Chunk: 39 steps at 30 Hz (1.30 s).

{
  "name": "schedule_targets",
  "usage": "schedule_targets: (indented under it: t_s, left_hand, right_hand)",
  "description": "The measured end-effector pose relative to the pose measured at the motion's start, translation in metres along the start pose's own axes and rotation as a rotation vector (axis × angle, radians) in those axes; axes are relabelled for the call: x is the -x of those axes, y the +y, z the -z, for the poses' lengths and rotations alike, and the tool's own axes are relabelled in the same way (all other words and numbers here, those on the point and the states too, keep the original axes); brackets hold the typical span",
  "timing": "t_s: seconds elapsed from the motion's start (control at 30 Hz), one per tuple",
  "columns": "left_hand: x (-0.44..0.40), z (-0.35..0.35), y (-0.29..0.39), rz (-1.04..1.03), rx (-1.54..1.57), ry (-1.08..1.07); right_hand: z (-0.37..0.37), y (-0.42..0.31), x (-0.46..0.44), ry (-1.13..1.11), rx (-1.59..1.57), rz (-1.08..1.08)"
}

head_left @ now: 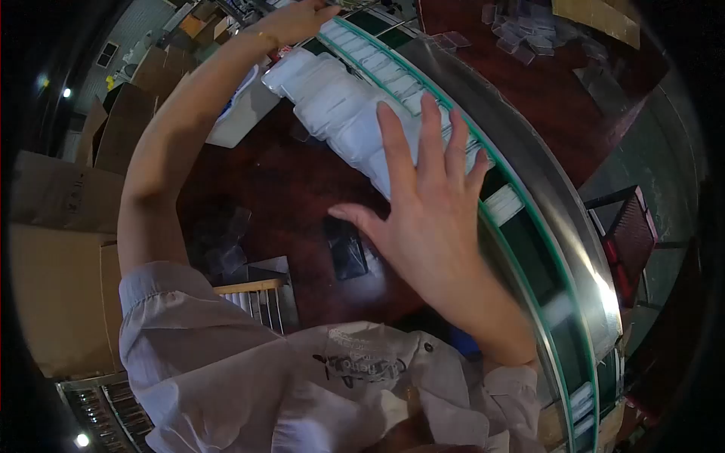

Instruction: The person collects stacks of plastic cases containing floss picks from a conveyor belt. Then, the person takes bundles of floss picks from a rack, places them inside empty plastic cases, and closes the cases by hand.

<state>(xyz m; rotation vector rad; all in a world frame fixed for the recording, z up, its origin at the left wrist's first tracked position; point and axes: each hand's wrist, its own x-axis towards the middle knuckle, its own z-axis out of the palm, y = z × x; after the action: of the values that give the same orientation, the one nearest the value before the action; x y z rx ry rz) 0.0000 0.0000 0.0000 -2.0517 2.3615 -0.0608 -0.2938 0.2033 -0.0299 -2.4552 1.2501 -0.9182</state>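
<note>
My right hand is spread, palm down, over the inner edge of a green-railed conveyor and beside a long pile of white wrapped packs. Nothing shows in its fingers. At the top, my left hand reaches to the far end of the conveyor, its fingers partly cut off by the frame edge, so what they touch is unclear. White packs stand in a close row between the rails, and one more pack lies apart, just past my right hand.
A dark phone-like object lies on the red-brown table. Clear plastic pieces are scattered at the upper right. A white bin and cardboard boxes are at the left, a metal ledge along the conveyor's outer side.
</note>
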Motion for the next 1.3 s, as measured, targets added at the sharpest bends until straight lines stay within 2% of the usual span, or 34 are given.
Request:
schedule_targets:
  t_s: [0.07,0.1,0.13,0.17,0.23,0.3,0.37,0.4,0.43,0.5,0.57,0.63,0.7,0.9,0.97,1.1,1.17,1.2,1.27,1.3]
  left_hand:
    - [0.032,-0.029,0.0,0.167,0.321,0.041]
    - [0.054,0.005,-0.026,0.155,0.213,0.06]
    - [0.059,0.015,-0.037,0.137,0.158,0.169]
    - [0.068,-0.024,-0.031,0.136,0.241,0.226]
    - [0.082,-0.008,-0.025,-0.078,0.045,0.299]
    - [0.07,-0.019,-0.02,0.3,0.107,0.231]
    - [0.124,-0.038,0.052,0.326,0.21,0.213]
    - [0.132,-0.043,0.065,0.321,0.289,0.245]
    - [0.102,-0.028,0.028,0.283,0.383,0.234]
    - [0.083,-0.03,0.019,0.23,0.515,0.223]
    - [0.073,-0.013,0.052,0.291,0.583,0.132]
    - [0.052,-0.005,0.068,0.118,0.534,0.146]
    - [0.031,-0.01,0.092,0.105,0.463,0.138]
    - [-0.032,-0.057,0.195,0.028,0.001,-0.209]
    - [-0.055,-0.106,0.219,0.032,-0.043,-0.242]
    - [-0.041,-0.174,0.286,-0.136,0.035,-0.545]
    - [-0.001,-0.168,0.325,-0.118,0.086,-0.663]
    - [0.01,-0.164,0.337,-0.125,0.083,-0.674]
    - [0.023,-0.16,0.353,-0.375,0.01,-0.776]
    - [0.017,-0.176,0.354,-0.445,-0.033,-0.74]
  right_hand:
    - [-0.022,0.005,-0.012,0.005,0.176,-0.05]
    - [-0.036,-0.023,-0.024,0.088,0.103,-0.053]
    - [-0.049,-0.028,-0.035,0.128,0.141,-0.081]
    - [-0.05,-0.023,-0.028,0.049,0.264,-0.125]
    - [-0.052,-0.032,-0.036,0.063,0.22,-0.15]
    - [-0.048,-0.022,-0.029,0.072,0.25,-0.164]
    - [-0.006,-0.005,0.05,0.111,0.252,-0.037]
    - [0.002,0.002,0.064,0.106,0.268,-0.051]
    - [0.002,-0.017,0.02,0.163,0.211,-0.057]
    - [0.009,-0.007,0.019,0.246,0.148,-0.032]
    - [0.017,0.008,0.024,0.334,0.169,0.01]
    - [0.018,0.026,0.026,0.36,0.176,-0.017]
    - [0.016,0.046,0.032,0.389,0.18,-0.048]
    - [-0.022,0.122,0.082,0.346,0.074,-0.307]
    - [-0.042,0.157,0.103,0.314,-0.032,-0.386]
    - [-0.031,0.199,0.176,0.233,-0.096,-0.479]
    - [-0.012,0.205,0.21,0.011,0.221,-0.481]
    - [-0.001,0.205,0.222,0.007,0.217,-0.493]
    - [0.016,0.205,0.24,-0.079,0.306,-0.554]
    - [0.016,0.207,0.25,-0.11,0.371,-0.579]
